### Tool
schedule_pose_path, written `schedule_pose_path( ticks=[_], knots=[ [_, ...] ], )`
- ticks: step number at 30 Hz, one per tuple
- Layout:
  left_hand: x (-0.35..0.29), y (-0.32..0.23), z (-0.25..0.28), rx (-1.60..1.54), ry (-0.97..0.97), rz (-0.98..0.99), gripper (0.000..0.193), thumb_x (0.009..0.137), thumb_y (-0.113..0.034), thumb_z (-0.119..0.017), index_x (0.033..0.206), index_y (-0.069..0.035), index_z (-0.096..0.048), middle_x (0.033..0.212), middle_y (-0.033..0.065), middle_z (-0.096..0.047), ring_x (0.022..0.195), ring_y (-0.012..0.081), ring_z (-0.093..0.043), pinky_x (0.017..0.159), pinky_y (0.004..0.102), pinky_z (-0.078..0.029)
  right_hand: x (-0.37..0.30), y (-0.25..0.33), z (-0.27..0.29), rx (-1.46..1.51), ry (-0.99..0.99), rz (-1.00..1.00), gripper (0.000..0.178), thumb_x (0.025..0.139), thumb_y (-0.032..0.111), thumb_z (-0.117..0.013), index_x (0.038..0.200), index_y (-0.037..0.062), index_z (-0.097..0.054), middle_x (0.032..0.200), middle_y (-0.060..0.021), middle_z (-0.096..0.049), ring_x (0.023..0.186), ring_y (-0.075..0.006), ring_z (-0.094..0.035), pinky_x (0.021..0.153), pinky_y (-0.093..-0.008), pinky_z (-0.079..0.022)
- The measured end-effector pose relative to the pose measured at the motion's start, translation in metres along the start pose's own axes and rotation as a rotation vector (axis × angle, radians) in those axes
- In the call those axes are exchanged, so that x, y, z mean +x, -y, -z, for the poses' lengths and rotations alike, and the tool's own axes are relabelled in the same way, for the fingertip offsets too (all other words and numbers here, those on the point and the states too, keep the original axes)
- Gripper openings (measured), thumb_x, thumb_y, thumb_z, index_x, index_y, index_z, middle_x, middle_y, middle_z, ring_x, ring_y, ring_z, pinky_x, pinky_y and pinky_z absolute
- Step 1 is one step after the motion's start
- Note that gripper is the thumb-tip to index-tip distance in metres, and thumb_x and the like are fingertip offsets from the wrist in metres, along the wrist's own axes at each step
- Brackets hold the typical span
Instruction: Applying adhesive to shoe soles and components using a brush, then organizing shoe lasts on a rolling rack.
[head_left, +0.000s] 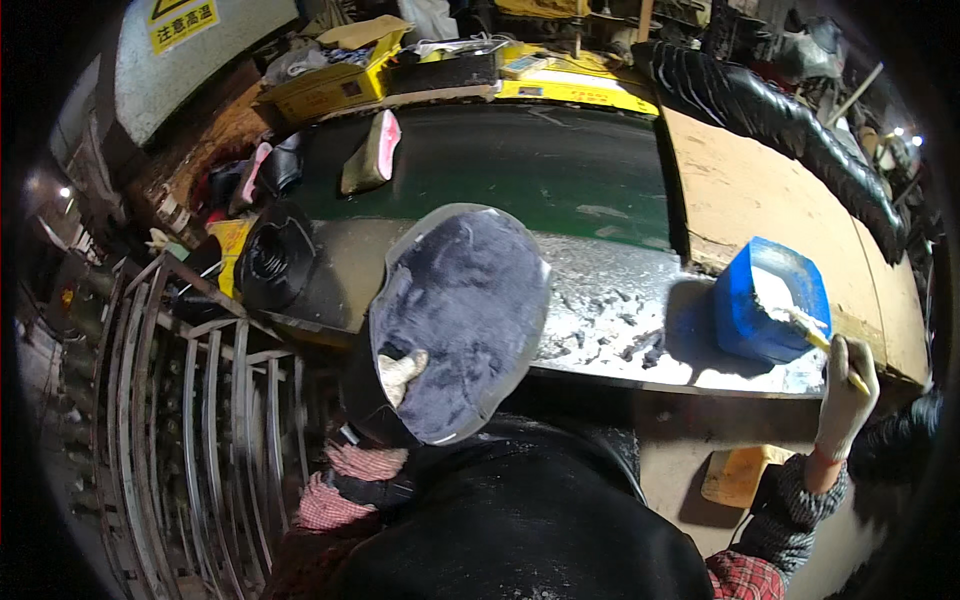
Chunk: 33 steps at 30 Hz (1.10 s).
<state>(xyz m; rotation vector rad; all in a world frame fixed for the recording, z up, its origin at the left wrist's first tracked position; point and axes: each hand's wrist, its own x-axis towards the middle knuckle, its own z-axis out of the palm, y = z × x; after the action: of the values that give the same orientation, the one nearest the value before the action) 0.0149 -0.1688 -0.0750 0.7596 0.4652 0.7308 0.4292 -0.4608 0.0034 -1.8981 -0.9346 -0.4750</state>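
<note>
Low in front of me, my left hand wears a pale glove, and its visible part presses over the rim of a large oval piece. That piece has grey fleece inside, a pale smooth edge and black material at its lower left; the rest of the hand is hidden behind it. Over at the right, my gloved right hand is closed round the handle of a brush. The brush head reaches into a blue open tub with white paste inside.
White smears cover the metal bench edge. Behind lies a dark green belt with a pink-and-white piece. Cardboard spreads at right, yellow boxes stand behind, a metal rack is at left, and a yellow container sits below.
</note>
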Motion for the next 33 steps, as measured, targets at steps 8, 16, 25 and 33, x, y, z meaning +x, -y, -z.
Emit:
schedule_pose_path(
  ticks=[8,16,25,33],
  knots=[
    [-0.008,0.035,0.011,-0.173,0.050,0.069,0.037,0.093,-0.013,-0.049,0.128,0.000,-0.052,0.121,0.0153,-0.059,0.108,0.0223,-0.059,0.095,0.0342,-0.047,-0.008,0.181,-0.175,0.555,0.400,0.586,0.023,0.079,0.014,-0.073,0.100,0.0030,-0.068,0.083,-0.0146,-0.066,0.071,-0.0260,-0.066,0.066,-0.0298,-0.053],
    [-0.003,0.024,0.038,-0.248,0.037,0.076,0.037,0.093,-0.013,-0.049,0.127,0.000,-0.052,0.120,0.0151,-0.059,0.108,0.0223,-0.059,0.095,0.0343,-0.047,-0.064,0.120,-0.184,0.683,0.611,-0.151,0.013,0.087,0.007,-0.065,0.093,-0.0036,-0.070,0.078,-0.0099,-0.069,0.069,-0.0087,-0.062,0.056,-0.0189,-0.047],
    [0.029,0.045,0.013,-0.310,0.184,0.125,0.036,0.094,-0.013,-0.048,0.127,0.000,-0.052,0.120,0.0149,-0.060,0.108,0.0222,-0.059,0.096,0.0343,-0.047,-0.016,0.235,-0.221,0.544,0.528,0.666,0.021,0.077,0.008,-0.071,0.097,0.0044,-0.068,0.070,-0.0092,-0.063,0.060,-0.0266,-0.062,0.057,-0.0330,-0.050],
    [-0.006,0.037,0.017,-0.291,0.201,0.112,0.035,0.094,-0.014,-0.048,0.126,0.001,-0.052,0.120,0.0147,-0.060,0.108,0.0222,-0.059,0.096,0.0344,-0.047,-0.050,0.259,-0.202,0.999,0.689,0.195,0.011,0.080,0.004,-0.060,0.089,0.0010,-0.067,0.076,-0.0118,-0.066,0.062,-0.0179,-0.063,0.056,-0.0278,-0.051]
  ],
)
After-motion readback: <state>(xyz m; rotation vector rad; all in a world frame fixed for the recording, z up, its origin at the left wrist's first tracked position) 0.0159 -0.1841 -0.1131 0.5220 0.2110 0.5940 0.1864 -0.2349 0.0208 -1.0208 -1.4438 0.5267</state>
